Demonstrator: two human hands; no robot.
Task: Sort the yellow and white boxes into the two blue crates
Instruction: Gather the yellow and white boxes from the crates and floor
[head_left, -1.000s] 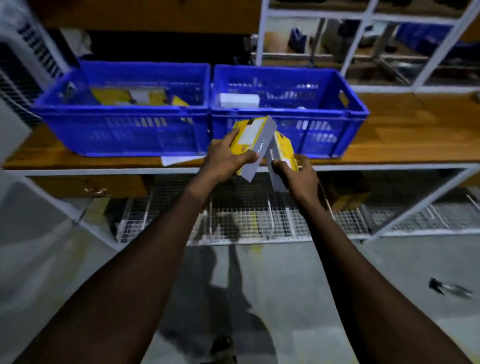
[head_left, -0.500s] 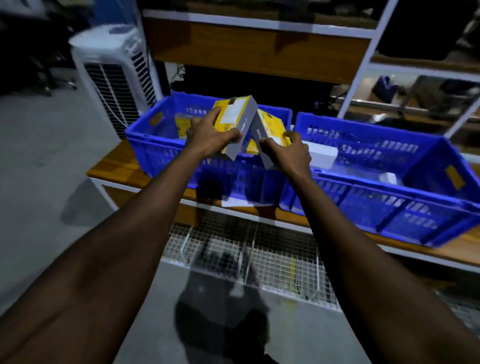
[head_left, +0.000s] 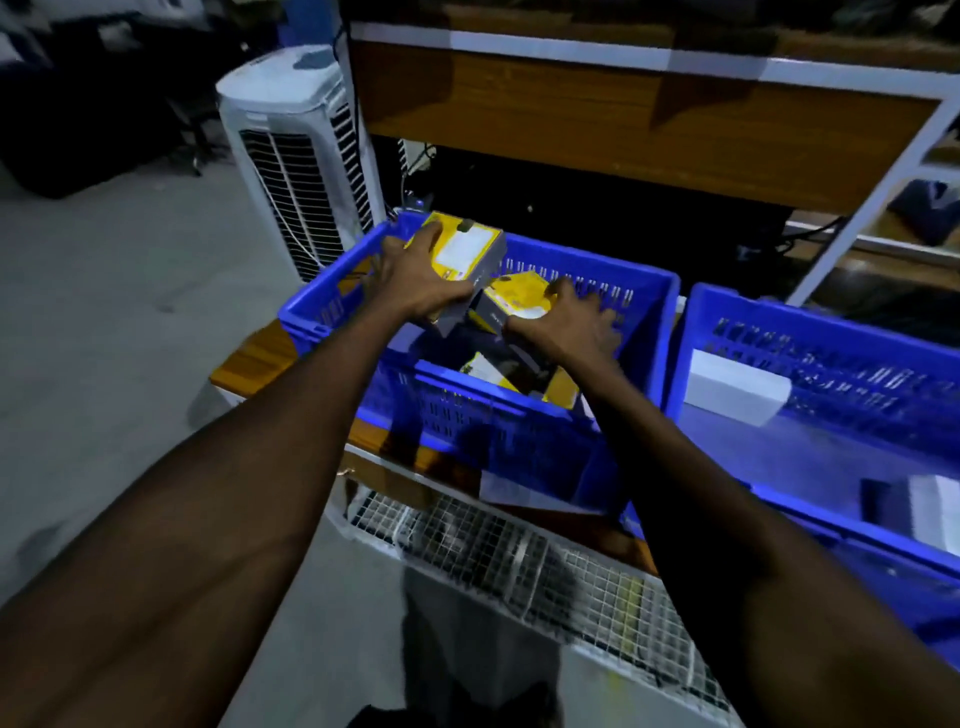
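As left hand (head_left: 421, 280) grips it, yellow box (head_left: 467, 248) lies label-up.

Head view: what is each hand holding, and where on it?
Left hand grips the first yellow box by its left end; right hand holds the second yellow box by its near-right corner.

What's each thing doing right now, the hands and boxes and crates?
left hand, grips the upper yellow box, over the left crate.
right hand, grips the lower yellow box, over the same crate.
left crate, open-topped, yellow boxes lying inside.
right crate, open-topped, white box lying inside.
cooler, cannot tell whether it runs.
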